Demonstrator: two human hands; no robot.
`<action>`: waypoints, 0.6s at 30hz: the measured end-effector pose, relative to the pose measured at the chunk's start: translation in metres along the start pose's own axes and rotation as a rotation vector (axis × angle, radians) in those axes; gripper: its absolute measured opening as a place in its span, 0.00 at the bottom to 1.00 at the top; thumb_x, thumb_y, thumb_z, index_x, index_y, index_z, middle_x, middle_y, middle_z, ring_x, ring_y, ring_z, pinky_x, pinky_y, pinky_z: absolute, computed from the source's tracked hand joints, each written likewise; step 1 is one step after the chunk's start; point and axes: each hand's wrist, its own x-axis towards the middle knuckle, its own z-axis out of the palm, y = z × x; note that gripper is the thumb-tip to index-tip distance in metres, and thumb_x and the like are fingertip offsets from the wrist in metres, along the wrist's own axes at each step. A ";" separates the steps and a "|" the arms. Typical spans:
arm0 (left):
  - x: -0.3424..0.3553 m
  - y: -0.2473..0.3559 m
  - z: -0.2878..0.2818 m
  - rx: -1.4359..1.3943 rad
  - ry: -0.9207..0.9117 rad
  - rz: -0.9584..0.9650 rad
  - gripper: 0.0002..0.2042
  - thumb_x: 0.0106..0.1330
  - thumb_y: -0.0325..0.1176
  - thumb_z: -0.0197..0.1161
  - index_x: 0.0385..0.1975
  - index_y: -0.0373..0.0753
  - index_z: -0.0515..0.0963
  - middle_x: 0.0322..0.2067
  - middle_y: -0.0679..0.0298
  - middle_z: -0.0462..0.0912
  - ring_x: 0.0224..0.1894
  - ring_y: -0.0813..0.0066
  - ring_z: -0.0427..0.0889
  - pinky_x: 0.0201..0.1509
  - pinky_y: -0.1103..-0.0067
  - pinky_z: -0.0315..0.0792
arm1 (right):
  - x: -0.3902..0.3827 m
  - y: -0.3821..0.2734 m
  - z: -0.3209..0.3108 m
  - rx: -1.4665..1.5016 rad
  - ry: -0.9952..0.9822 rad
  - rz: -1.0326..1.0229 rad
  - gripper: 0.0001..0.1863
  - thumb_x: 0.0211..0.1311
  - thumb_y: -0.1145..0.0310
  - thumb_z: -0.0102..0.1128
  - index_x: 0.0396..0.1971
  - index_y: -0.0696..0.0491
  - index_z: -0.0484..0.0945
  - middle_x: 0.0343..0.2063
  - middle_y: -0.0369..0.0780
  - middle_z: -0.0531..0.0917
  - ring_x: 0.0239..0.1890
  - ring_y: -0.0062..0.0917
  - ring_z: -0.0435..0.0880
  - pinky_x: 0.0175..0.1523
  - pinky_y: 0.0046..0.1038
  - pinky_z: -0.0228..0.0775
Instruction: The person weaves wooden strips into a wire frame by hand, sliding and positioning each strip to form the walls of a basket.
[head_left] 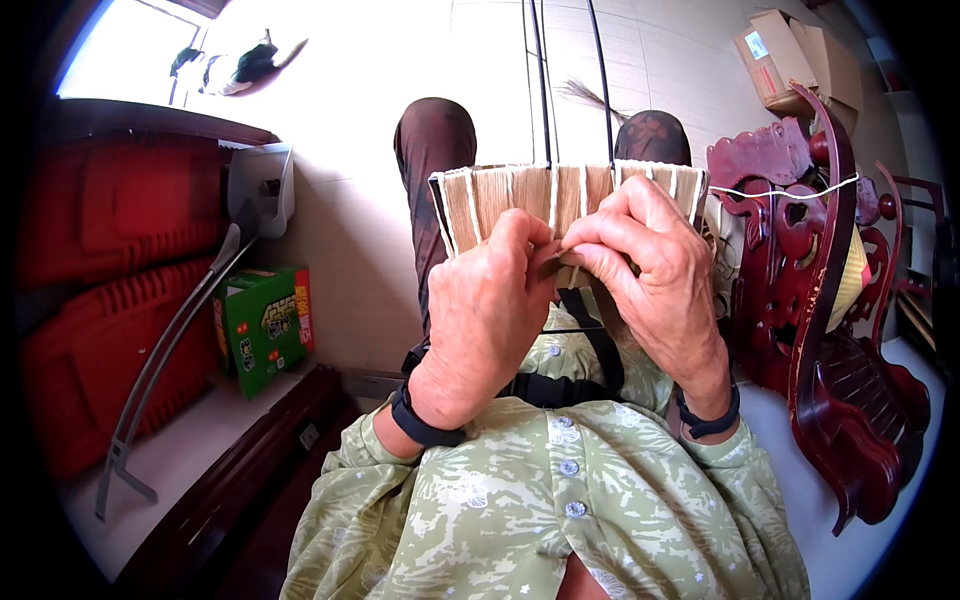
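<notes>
Pinching a small brown strip [549,265], both hands [482,310] [652,256] meet; striped tan panel [568,192] beyond.

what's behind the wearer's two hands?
Behind the left hand and right hand: a beige panel with white stripes; black rods extend beyond it. Whatever part of the panel the hands cover can't be seen.

1 green box [262,325], carved chair [803,340] — white cord [785,195] across
</notes>
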 end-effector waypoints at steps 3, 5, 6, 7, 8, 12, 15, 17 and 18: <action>0.004 -0.008 -0.001 -0.220 -0.057 -0.079 0.08 0.63 0.26 0.69 0.39 0.40 0.77 0.22 0.58 0.83 0.23 0.62 0.84 0.28 0.69 0.76 | 0.001 -0.001 0.004 -0.038 0.048 0.005 0.05 0.56 0.71 0.73 0.30 0.54 0.84 0.30 0.39 0.76 0.36 0.33 0.80 0.42 0.35 0.73; 0.006 -0.011 -0.009 -0.479 -0.160 -0.228 0.05 0.66 0.22 0.63 0.40 0.34 0.77 0.22 0.62 0.83 0.20 0.79 0.80 0.25 0.77 0.75 | 0.000 -0.002 0.008 -0.075 0.065 0.020 0.08 0.57 0.67 0.73 0.28 0.53 0.83 0.30 0.39 0.76 0.37 0.35 0.80 0.43 0.37 0.74; 0.008 -0.008 -0.017 -0.635 -0.212 -0.331 0.05 0.67 0.22 0.61 0.40 0.32 0.77 0.21 0.63 0.82 0.21 0.83 0.79 0.23 0.80 0.74 | 0.001 -0.003 0.009 -0.093 0.068 0.025 0.09 0.57 0.66 0.74 0.27 0.53 0.82 0.31 0.39 0.76 0.37 0.35 0.80 0.43 0.37 0.74; 0.011 -0.003 -0.023 -0.788 -0.262 -0.439 0.05 0.68 0.22 0.59 0.40 0.30 0.77 0.21 0.65 0.81 0.22 0.87 0.77 0.21 0.83 0.73 | 0.002 -0.004 0.010 -0.109 0.068 0.028 0.10 0.57 0.65 0.74 0.27 0.53 0.82 0.31 0.39 0.77 0.37 0.35 0.80 0.43 0.37 0.74; 0.013 -0.006 -0.023 -0.815 -0.276 -0.429 0.05 0.70 0.23 0.59 0.40 0.28 0.77 0.22 0.66 0.82 0.20 0.86 0.76 0.18 0.86 0.72 | 0.002 -0.005 0.011 -0.142 0.055 0.038 0.11 0.57 0.64 0.74 0.27 0.53 0.82 0.32 0.40 0.78 0.39 0.35 0.81 0.45 0.38 0.74; 0.016 -0.009 -0.027 -0.846 -0.320 -0.426 0.04 0.70 0.22 0.59 0.39 0.29 0.76 0.22 0.67 0.81 0.18 0.87 0.75 0.17 0.85 0.71 | 0.007 -0.008 0.004 -0.200 0.006 0.039 0.10 0.58 0.65 0.72 0.28 0.54 0.82 0.32 0.41 0.77 0.39 0.36 0.81 0.44 0.39 0.73; 0.016 -0.012 -0.026 -0.833 -0.318 -0.407 0.03 0.70 0.22 0.59 0.39 0.29 0.76 0.22 0.68 0.80 0.18 0.88 0.74 0.17 0.85 0.71 | 0.009 -0.011 0.005 -0.262 0.019 0.011 0.09 0.58 0.66 0.72 0.28 0.55 0.82 0.31 0.41 0.76 0.37 0.36 0.80 0.43 0.39 0.72; 0.016 -0.010 -0.024 -0.834 -0.297 -0.400 0.03 0.70 0.22 0.59 0.38 0.29 0.76 0.22 0.68 0.80 0.18 0.89 0.74 0.16 0.85 0.70 | 0.009 -0.012 0.006 -0.299 0.002 0.010 0.10 0.59 0.64 0.71 0.29 0.54 0.82 0.35 0.41 0.79 0.43 0.37 0.82 0.49 0.39 0.74; 0.017 -0.010 -0.024 -0.823 -0.298 -0.401 0.03 0.70 0.22 0.59 0.38 0.29 0.76 0.22 0.68 0.80 0.18 0.89 0.74 0.16 0.85 0.70 | 0.009 -0.011 0.007 -0.250 0.010 0.022 0.10 0.58 0.65 0.72 0.28 0.55 0.82 0.33 0.41 0.78 0.40 0.37 0.81 0.46 0.39 0.73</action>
